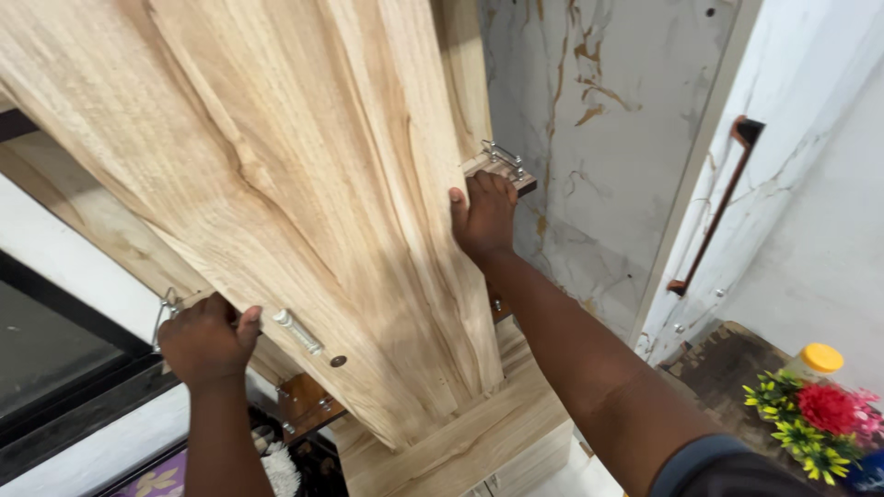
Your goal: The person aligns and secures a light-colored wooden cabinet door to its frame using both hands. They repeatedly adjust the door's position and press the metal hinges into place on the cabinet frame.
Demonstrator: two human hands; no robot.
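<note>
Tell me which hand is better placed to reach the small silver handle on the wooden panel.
Left. The left hand grips the wood panel's lower edge right beside the silver handle. The right hand holds the far edge near a metal hinge, farther away.

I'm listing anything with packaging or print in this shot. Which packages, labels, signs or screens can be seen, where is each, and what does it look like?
Bottle or jar: lower right, behind the artificial flowers; pale body, round yellow cap; only its top shows.
Dark glass panel: left edge, black-framed; may be a screen or a window, cannot tell.
No labels or signs show. Both hands hold the wooden panel.
</note>
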